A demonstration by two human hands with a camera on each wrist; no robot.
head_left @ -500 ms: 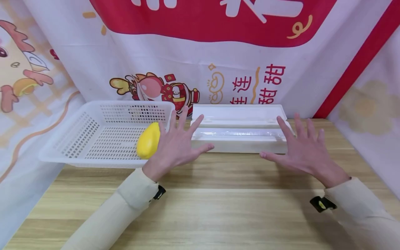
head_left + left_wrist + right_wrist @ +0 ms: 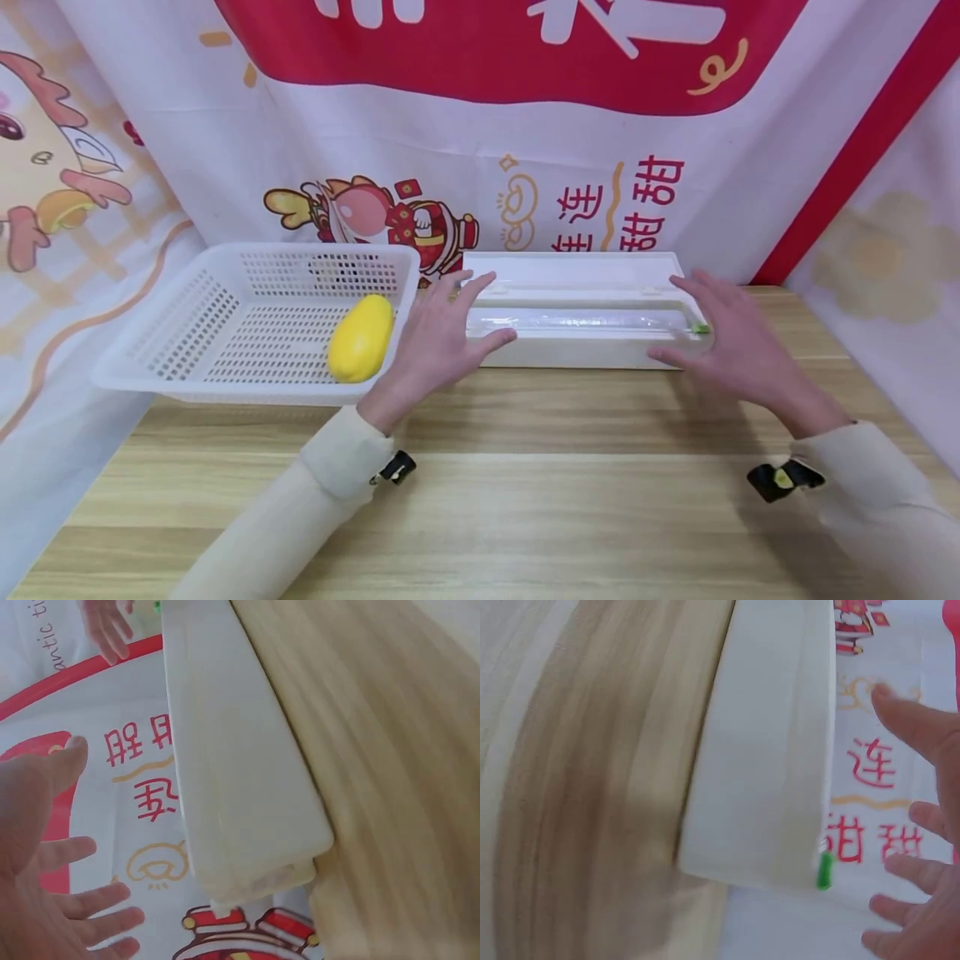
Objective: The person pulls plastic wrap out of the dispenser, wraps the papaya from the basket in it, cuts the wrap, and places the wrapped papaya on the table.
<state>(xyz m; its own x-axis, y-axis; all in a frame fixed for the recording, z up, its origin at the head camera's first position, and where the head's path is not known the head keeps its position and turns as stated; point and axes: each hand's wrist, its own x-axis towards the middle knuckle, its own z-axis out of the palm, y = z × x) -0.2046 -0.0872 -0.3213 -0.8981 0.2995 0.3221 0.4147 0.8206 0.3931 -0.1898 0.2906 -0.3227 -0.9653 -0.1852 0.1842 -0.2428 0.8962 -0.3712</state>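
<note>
A long white cling film box point(image 2: 577, 353) stands at the back of the table with its lid point(image 2: 573, 271) tipped up. Inside lies a clear, shiny roll of film point(image 2: 577, 320). My left hand point(image 2: 438, 342) is at the box's left end, fingers spread and thumb apart. At the right end hovers my right hand point(image 2: 738, 350), its fingers also spread, close to a small green piece point(image 2: 701, 329) on the box. Both wrist views show the box's front wall point(image 2: 232, 750) with a gap between it and the fingers. Neither hand holds anything.
Left of the box is a white perforated plastic basket point(image 2: 262, 387) with a yellow mango-shaped fruit point(image 2: 362, 337) in it. A printed cloth point(image 2: 450, 125) hangs right behind the box and basket. The wooden table point(image 2: 540, 517) extends toward me.
Both hands have come nearer the box ends, with the fingers less widely fanned. The left has shifted slightly right, uncovering the fruit. The green piece at the box's right end now shows.
</note>
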